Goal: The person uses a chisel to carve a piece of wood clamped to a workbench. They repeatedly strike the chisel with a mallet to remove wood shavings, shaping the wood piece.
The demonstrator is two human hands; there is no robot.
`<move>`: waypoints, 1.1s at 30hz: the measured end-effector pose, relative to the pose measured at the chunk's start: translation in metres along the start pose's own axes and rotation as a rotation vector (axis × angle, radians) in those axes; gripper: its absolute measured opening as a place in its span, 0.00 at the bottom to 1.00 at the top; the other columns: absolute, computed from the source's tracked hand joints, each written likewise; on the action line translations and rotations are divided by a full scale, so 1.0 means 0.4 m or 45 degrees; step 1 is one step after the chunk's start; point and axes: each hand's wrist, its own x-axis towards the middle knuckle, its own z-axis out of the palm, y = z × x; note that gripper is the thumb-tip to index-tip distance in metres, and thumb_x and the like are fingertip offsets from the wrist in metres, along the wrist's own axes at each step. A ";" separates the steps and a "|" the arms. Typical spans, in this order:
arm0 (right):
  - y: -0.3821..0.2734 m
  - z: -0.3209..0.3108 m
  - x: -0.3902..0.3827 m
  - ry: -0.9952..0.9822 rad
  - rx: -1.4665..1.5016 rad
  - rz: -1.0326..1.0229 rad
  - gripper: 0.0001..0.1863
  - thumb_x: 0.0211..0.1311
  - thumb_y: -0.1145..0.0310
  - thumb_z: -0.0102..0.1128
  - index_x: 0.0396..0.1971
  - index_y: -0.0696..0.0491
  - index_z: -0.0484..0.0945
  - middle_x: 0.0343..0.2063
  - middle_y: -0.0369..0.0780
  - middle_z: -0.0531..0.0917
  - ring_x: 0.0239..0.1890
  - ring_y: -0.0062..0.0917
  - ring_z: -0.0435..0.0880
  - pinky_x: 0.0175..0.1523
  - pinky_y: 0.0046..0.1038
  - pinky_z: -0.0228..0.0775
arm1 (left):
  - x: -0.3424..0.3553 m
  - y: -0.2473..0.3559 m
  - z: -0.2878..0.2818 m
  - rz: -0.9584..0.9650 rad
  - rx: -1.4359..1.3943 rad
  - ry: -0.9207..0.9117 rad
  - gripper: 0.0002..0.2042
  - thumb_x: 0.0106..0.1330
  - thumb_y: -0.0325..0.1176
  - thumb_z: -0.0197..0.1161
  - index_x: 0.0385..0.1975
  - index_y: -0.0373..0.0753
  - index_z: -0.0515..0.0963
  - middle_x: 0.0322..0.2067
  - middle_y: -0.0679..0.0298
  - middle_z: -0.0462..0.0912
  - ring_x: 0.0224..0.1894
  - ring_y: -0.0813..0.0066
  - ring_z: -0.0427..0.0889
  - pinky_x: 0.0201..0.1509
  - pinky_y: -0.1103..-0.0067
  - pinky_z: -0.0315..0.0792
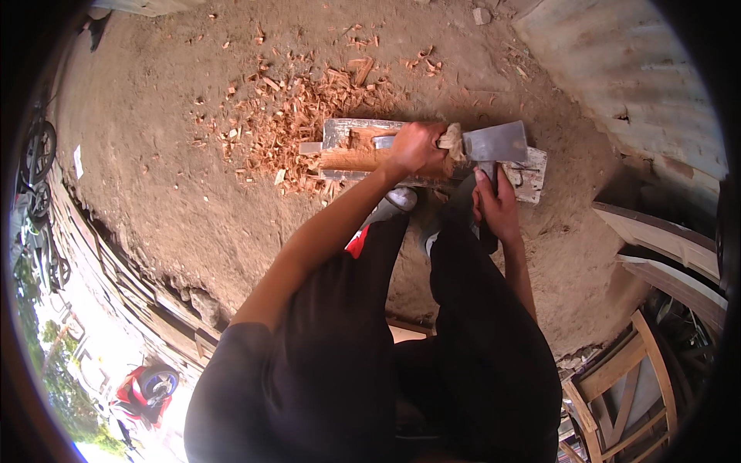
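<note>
My left hand (421, 147) is wrapped around a chisel, its metal blade (384, 142) pointing left over a reddish-brown piece of wood (347, 160). The chisel's pale wooden handle end (451, 142) sticks out to the right of my fist. My right hand (498, 204) is closed on the dark handle of a hatchet, whose broad grey head (498, 143) lies sideways with its narrow back at the chisel's handle end. Whether the two touch, I cannot tell. Beneath the wood is a worn board with flaking white paint (534, 176).
Wood shavings (309, 108) are scattered over the dirt floor (170, 116). My shoe (401, 199) is close against the board. Corrugated sheeting (633, 85) borders the far right; a wooden frame (617, 378) leans at the near right. A red motorcycle (147, 390) stands at the near left.
</note>
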 end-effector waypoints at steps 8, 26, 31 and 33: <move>-0.009 0.009 0.004 0.033 0.133 -0.032 0.19 0.84 0.57 0.49 0.58 0.56 0.70 0.24 0.35 0.74 0.16 0.17 0.72 0.21 0.25 0.66 | -0.001 -0.009 0.002 0.038 -0.023 0.008 0.11 0.51 0.37 0.68 0.32 0.40 0.79 0.27 0.49 0.84 0.33 0.43 0.84 0.37 0.55 0.78; -0.008 0.042 -0.008 0.260 0.275 0.025 0.18 0.84 0.56 0.49 0.56 0.55 0.73 0.23 0.35 0.72 0.14 0.17 0.70 0.18 0.24 0.63 | 0.005 0.003 0.016 -0.051 0.020 -0.084 0.12 0.54 0.38 0.69 0.35 0.40 0.80 0.30 0.48 0.85 0.35 0.42 0.85 0.39 0.54 0.79; -0.012 -0.045 0.005 -0.124 -0.004 0.224 0.20 0.82 0.53 0.51 0.57 0.54 0.71 0.22 0.36 0.73 0.16 0.20 0.72 0.20 0.27 0.67 | -0.006 -0.001 0.007 -0.018 0.085 -0.099 0.13 0.54 0.39 0.70 0.35 0.40 0.80 0.29 0.48 0.85 0.35 0.43 0.86 0.39 0.54 0.79; -0.013 -0.026 0.004 0.077 0.180 0.144 0.19 0.83 0.54 0.50 0.56 0.55 0.72 0.22 0.35 0.73 0.15 0.18 0.71 0.19 0.26 0.64 | -0.003 -0.017 0.012 -0.015 0.075 -0.095 0.13 0.53 0.39 0.70 0.35 0.40 0.80 0.29 0.48 0.85 0.35 0.43 0.86 0.39 0.54 0.79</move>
